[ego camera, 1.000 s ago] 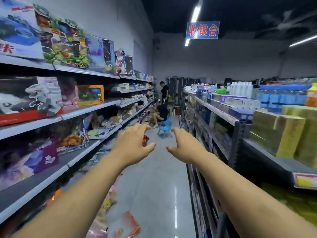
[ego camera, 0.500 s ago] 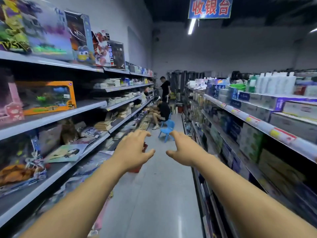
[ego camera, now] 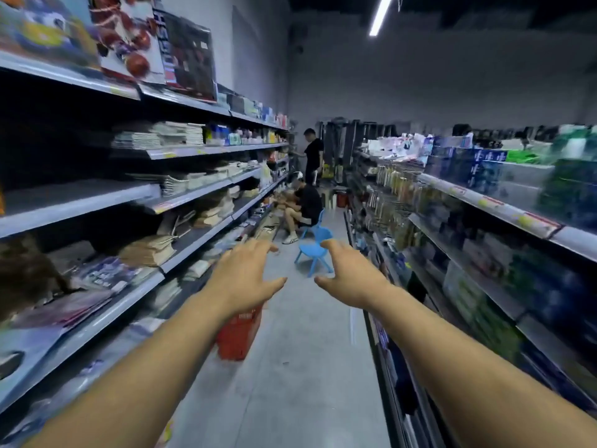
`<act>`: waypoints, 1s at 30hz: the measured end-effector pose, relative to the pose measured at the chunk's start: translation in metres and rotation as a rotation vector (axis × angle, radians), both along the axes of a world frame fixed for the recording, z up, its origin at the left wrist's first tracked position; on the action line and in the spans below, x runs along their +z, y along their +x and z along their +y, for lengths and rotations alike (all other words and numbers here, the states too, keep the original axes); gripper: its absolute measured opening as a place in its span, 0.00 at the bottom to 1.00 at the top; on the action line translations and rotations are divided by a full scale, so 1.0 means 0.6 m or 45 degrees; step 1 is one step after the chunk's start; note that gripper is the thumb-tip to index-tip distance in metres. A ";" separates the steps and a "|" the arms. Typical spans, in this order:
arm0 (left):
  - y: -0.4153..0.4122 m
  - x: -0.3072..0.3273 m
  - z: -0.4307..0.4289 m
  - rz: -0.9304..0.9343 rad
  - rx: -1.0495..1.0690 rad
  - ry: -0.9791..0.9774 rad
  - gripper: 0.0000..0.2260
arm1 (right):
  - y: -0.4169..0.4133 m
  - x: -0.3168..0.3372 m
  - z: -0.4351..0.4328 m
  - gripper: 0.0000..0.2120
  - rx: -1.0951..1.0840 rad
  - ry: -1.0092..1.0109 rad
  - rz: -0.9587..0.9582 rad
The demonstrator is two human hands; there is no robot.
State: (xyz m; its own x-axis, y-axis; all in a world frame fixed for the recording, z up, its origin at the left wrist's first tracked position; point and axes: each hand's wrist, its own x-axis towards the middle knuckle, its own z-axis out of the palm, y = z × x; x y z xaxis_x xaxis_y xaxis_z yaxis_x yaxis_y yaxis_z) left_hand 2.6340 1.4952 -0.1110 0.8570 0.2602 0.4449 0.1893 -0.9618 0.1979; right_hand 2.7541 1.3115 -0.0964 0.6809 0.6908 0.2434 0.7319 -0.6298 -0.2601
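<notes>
I stand in a shop aisle with both arms stretched out ahead. My left hand (ego camera: 240, 279) hangs in the air at centre left, fingers spread and relaxed, holding nothing. My right hand (ego camera: 350, 276) is level with it a short way to the right, palm down, fingers loose, also holding nothing. The two hands are apart and touch no shelf. A red shopping basket (ego camera: 239, 331) stands on the floor below my left wrist, partly hidden by the forearm.
Grey shelves (ego camera: 97, 318) with books and toy boxes line the left; shelves (ego camera: 491, 202) with boxed goods line the right. A blue child's chair (ego camera: 315, 250) stands mid-aisle. A seated person (ego camera: 305, 208) and a standing person (ego camera: 313, 155) are further down. The grey floor (ego camera: 300, 383) runs between.
The view has advanced down the aisle: the shelves slid past, the chair and people are closer, the hanging sign left the view. The red basket now shows under my left arm. Both hands stay outstretched.
</notes>
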 end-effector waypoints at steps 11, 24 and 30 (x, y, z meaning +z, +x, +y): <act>0.653 0.093 0.251 -0.064 -0.294 0.054 0.23 | 0.596 0.058 0.251 0.33 -0.125 -0.021 0.011; 1.347 -0.001 0.578 0.142 -0.102 -0.083 0.27 | 1.352 -0.031 0.567 0.31 -0.045 -0.174 0.065; 1.604 -0.054 0.744 0.154 -0.050 -0.121 0.29 | 1.624 -0.048 0.749 0.30 0.064 -0.194 0.089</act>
